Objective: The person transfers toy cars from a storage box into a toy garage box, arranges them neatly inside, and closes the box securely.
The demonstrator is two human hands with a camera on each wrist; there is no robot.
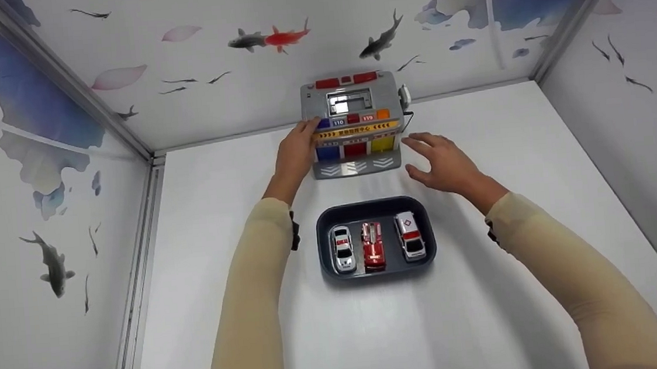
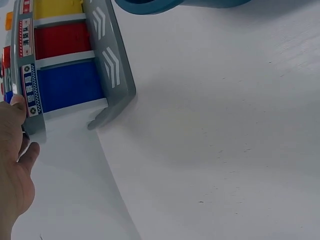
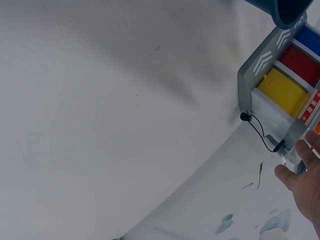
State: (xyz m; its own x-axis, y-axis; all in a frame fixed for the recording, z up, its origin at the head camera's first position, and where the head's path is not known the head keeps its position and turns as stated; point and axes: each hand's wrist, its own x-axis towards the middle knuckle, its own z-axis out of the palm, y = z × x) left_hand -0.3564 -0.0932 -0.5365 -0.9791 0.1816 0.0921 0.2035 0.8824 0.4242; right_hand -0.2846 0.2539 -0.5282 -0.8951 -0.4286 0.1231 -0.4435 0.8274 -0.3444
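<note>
A grey toy garage [image 1: 351, 97] with blue, red and yellow doors stands by the back wall. My left hand [image 1: 296, 149] touches its left front corner, fingertips beside the blue button; in the left wrist view the left thumb [image 2: 30, 156] is spread away from the garage. My right hand [image 1: 441, 161] hovers at the garage's right side, thumb and fingers apart with nothing between them. In front of the garage is a dark blue-grey tray [image 1: 379, 273]. It holds a white-and-red toy car [image 1: 343, 251], a red toy fire engine [image 1: 373, 248] and a white toy ambulance [image 1: 410, 239].
The white table [image 1: 387, 332] is bounded by a back wall [image 1: 193, 107] and side walls printed with fish and petals. A thin black cord [image 3: 260, 132] hangs at the garage's right side, near a white part [image 1: 405, 96].
</note>
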